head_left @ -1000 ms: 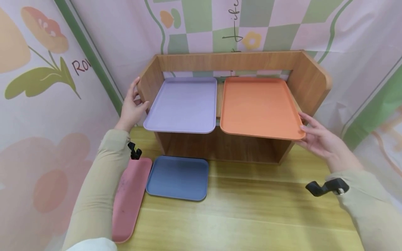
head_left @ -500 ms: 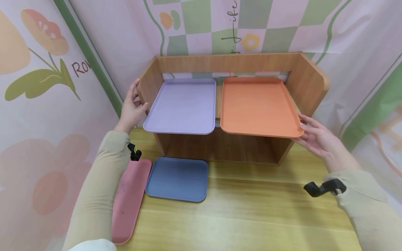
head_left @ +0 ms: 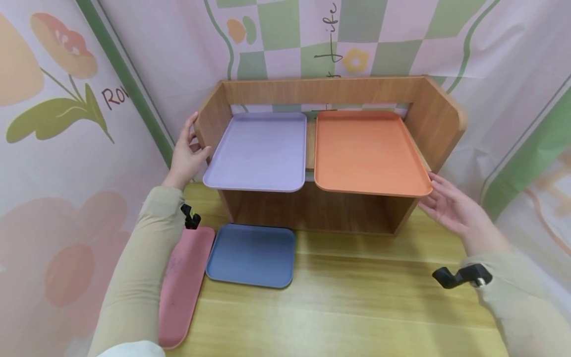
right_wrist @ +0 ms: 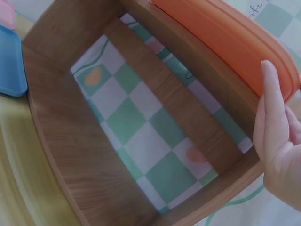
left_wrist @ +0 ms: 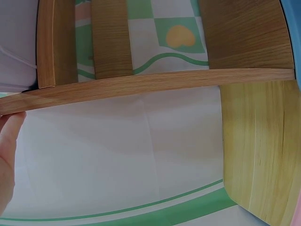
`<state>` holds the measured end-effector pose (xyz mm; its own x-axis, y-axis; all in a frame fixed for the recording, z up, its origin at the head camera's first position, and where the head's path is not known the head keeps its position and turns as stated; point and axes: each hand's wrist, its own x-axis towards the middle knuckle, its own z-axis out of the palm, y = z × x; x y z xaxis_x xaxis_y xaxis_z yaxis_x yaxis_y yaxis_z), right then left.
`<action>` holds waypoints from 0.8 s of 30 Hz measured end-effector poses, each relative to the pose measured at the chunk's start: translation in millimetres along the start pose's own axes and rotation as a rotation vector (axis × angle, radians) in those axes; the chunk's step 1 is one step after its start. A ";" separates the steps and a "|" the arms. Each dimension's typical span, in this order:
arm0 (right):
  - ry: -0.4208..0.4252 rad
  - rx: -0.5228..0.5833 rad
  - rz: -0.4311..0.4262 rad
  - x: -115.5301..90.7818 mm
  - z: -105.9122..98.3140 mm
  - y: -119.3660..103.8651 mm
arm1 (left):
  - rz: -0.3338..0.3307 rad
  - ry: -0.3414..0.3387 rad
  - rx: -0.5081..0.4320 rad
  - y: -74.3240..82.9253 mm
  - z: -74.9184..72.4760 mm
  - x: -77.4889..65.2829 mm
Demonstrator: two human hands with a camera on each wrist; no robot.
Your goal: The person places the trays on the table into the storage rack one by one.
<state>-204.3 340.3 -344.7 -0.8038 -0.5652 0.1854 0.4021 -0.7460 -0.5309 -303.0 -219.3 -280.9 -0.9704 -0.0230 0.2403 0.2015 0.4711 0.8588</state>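
Note:
A light purple tray [head_left: 260, 151] and an orange tray [head_left: 370, 153] lie side by side on top of a wooden shelf unit [head_left: 323, 91]; their front edges overhang it. My left hand [head_left: 185, 156] rests against the unit's left side panel [left_wrist: 155, 87], thumb near the front edge, some fingers hidden. In the left wrist view, a fingertip of it touches that panel. My right hand [head_left: 452, 208] is beside the orange tray's front right corner, fingers extended and fairly straight. A finger reaches up by the orange tray's edge in the right wrist view; contact there cannot be told.
On the wooden table [head_left: 357, 297], a blue tray [head_left: 252, 255] lies in front of the unit's left half. A pink tray [head_left: 185, 287] lies left of it, partly under my left forearm. The unit's lower compartment [head_left: 312, 208] opens toward me. Printed curtains [head_left: 276, 29] hang behind.
My right hand has slipped slightly down off the orange tray's corner, where its fingers lay on the rim. The left hand stays on the side panel.

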 end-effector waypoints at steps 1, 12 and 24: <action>-0.035 0.024 0.009 -0.9 -2.1 1.9 | -0.001 0.000 -0.001 -0.1 -0.1 0.0; -0.139 0.060 0.017 -6.5 -28.1 35.0 | 0.006 0.003 0.000 0.4 0.0 -0.4; 0.036 -0.077 0.106 3.6 -56.6 100.7 | 0.042 0.016 -0.041 -1.4 1.6 0.7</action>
<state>-191.4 283.1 -444.3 -0.7747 -0.6250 0.0956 0.4515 -0.6527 -0.6084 -304.2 -218.6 -282.7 -0.9589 -0.0182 0.2832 0.2473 0.4356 0.8655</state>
